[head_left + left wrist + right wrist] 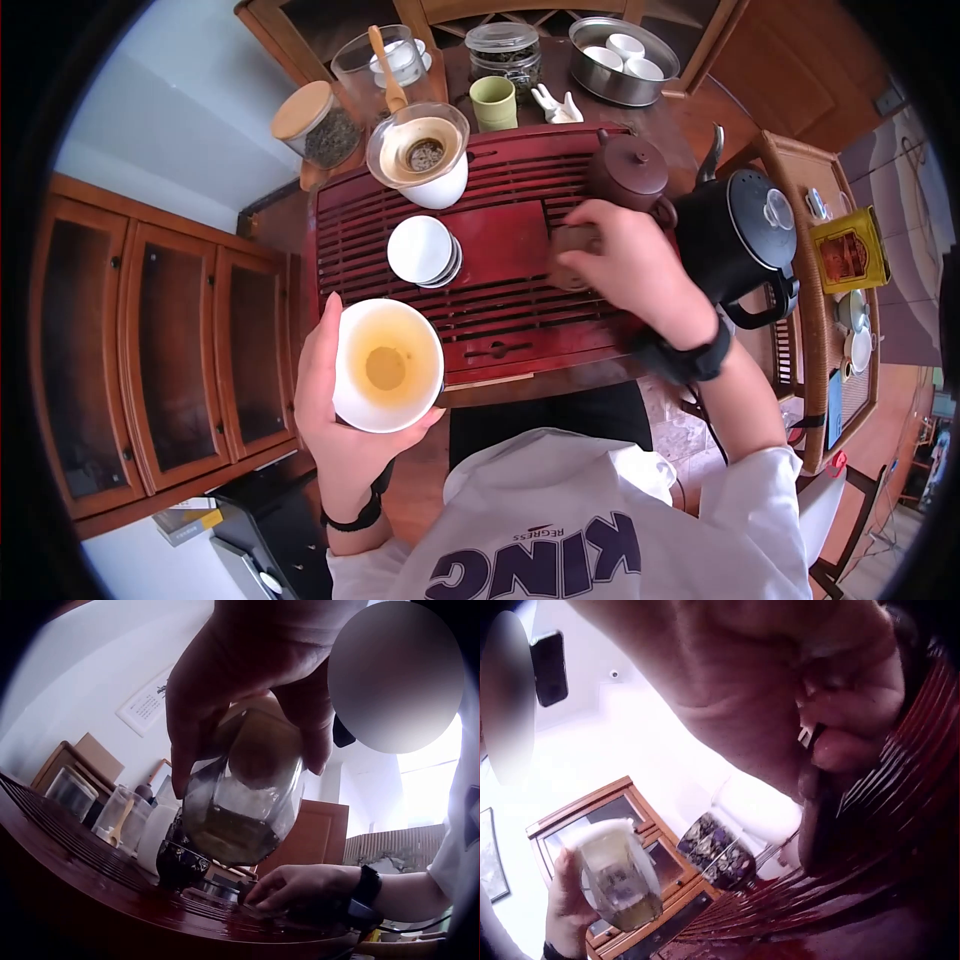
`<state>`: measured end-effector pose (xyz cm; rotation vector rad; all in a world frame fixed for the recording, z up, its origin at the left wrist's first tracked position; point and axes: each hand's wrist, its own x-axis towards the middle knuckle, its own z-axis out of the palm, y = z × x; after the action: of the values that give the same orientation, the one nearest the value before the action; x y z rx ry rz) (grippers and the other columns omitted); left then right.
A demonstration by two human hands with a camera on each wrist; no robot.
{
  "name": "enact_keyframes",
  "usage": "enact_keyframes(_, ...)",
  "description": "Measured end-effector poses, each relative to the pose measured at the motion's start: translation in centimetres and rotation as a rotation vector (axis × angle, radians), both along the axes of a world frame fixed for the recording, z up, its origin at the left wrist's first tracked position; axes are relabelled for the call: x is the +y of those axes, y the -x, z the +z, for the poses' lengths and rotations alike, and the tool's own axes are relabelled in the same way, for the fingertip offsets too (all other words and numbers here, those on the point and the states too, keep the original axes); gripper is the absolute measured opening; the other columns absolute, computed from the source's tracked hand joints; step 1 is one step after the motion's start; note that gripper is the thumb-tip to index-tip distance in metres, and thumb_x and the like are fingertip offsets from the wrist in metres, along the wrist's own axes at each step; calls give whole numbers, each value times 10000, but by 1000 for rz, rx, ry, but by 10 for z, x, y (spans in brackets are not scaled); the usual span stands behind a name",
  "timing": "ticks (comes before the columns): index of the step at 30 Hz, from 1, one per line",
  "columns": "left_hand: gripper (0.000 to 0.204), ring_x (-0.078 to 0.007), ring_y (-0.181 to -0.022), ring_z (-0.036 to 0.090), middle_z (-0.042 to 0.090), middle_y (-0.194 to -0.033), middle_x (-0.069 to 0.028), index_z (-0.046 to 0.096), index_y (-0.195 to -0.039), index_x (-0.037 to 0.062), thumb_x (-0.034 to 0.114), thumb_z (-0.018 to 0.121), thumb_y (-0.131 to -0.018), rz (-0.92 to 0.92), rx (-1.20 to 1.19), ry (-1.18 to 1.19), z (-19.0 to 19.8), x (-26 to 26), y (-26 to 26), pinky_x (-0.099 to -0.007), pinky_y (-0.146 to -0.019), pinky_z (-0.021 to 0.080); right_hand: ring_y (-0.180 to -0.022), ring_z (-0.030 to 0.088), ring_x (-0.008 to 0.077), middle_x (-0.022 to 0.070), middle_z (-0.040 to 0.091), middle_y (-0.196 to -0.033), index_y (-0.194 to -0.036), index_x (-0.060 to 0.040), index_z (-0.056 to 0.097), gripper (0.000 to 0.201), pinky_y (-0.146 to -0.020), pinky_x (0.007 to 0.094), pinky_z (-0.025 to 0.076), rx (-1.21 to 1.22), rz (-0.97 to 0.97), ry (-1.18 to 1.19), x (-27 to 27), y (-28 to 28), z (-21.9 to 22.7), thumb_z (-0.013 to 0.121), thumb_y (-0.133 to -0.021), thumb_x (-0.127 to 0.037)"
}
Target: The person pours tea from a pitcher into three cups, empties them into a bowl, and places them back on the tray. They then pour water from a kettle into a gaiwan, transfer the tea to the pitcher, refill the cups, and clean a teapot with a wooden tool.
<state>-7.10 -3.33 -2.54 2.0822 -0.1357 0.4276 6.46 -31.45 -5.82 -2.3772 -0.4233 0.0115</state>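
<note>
My left hand (350, 440) holds a cup of pale yellow tea (388, 368) above the tray's front left edge, thumb and fingers spread round its sides. The left wrist view shows the cup's clear, faceted lower body (244, 814). My right hand (635, 265) pinches a small brown piece (568, 262) low over the right side of the slatted tea tray (500, 345); the fingers partly hide it, and I cannot tell what it is. Left of this hand stand stacked cups (420, 248), white inside, dark and patterned outside (180, 862).
A strainer (425, 150) with wet leaves sits on a white vessel at the back left. A brown teapot (635, 165) and black kettle (740, 235) stand beyond my right hand. Behind the tray are tea jars (505, 55), a green cup (493, 103) and a metal basin (625, 85).
</note>
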Motion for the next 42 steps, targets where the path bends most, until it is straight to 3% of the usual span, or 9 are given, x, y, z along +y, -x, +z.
enact_keyframes(5, 1085, -224, -1087, 629, 596, -1225, -120, 412, -1494, 0, 70, 925, -540, -42, -12, -5, -3, 1, -4, -346, -929, 514, -908, 664, 412, 213, 688, -918, -1165, 1, 583, 370, -796, 475, 531, -239, 31, 33, -1, 10, -5, 682, -813, -59)
enact_keyframes(7, 1100, -224, -1097, 627, 592, -1236, -118, 390, -1505, 1, 58, 922, -544, -38, 5, 41, -7, -2, -2, -348, -938, 516, -869, 661, 426, 217, 674, -853, -1187, 27, 513, 441, -767, 485, 533, 27, 92, -191, 28, 18, 2, 703, -801, -69)
enact_keyframes(10, 1124, -225, -1120, 623, 585, -1256, -115, 339, -1528, 5, 26, 912, -561, -35, 26, 116, -7, -8, -1, -352, -962, 519, -818, 662, 433, 241, 656, -787, -1131, 19, 464, 480, -734, 481, 544, 38, 241, -158, 63, 33, -3, 749, -757, -74)
enact_keyframes(14, 1144, -228, -1164, 607, 569, -1288, -112, 270, -1550, 21, -31, 891, -590, -70, 38, 143, -9, -12, -1, -363, -1004, 515, -842, 668, 402, 198, 677, -843, -987, -6, 586, 315, -726, 462, 539, 61, 119, -145, 52, 34, -1, 767, -744, -92)
enact_keyframes(21, 1087, -225, -1204, 577, 528, -1336, -108, 319, -1510, 54, -51, 888, -590, -24, 49, 179, -14, -7, -1, -360, -1007, 509, -714, 630, 285, 143, 636, -801, -1131, -23, 660, 417, -675, 357, 526, -17, -190, -21, -14, 36, -1, 787, -735, -53)
enact_keyframes(26, 1019, -220, -1192, 578, 524, -1332, -105, 377, -1460, 64, -44, 895, -589, 24, 48, 71, -16, 2, 2, -357, -1006, 507, -746, 671, 242, 136, 667, -844, -1233, -28, 637, 447, -700, 332, 549, -21, -92, -357, 23, 55, -11, 757, -803, -56)
enact_keyframes(31, 1014, -221, -1185, 583, 530, -1325, -108, 389, -1450, 64, -35, 904, -583, 31, 58, 42, -14, 1, 1, -354, -999, 508, -745, 690, 365, 173, 678, -782, -1171, -2, 563, 410, -640, 431, 550, 158, 28, -433, 87, 66, -5, 717, -798, -69)
enact_keyframes(34, 1011, -224, -1181, 586, 538, -1316, -111, 395, -1446, 62, -26, 910, -581, 32, 67, -1, -12, -5, 0, -353, -991, 511, -711, 676, 380, 176, 669, -749, -1068, -36, 567, 298, -634, 460, 554, 8, 55, -371, 102, 72, -28, 710, -812, -92)
enact_keyframes(42, 995, -244, -1176, 600, 555, -1319, -142, 412, -1430, 31, 48, 940, -587, -29, 96, 1, -17, -24, -1, -366, -983, 519, -650, 677, 319, 135, 650, -700, -1082, -70, 639, 298, -589, 399, 537, 16, -300, -189, 21, 72, -15, 746, -807, -112)
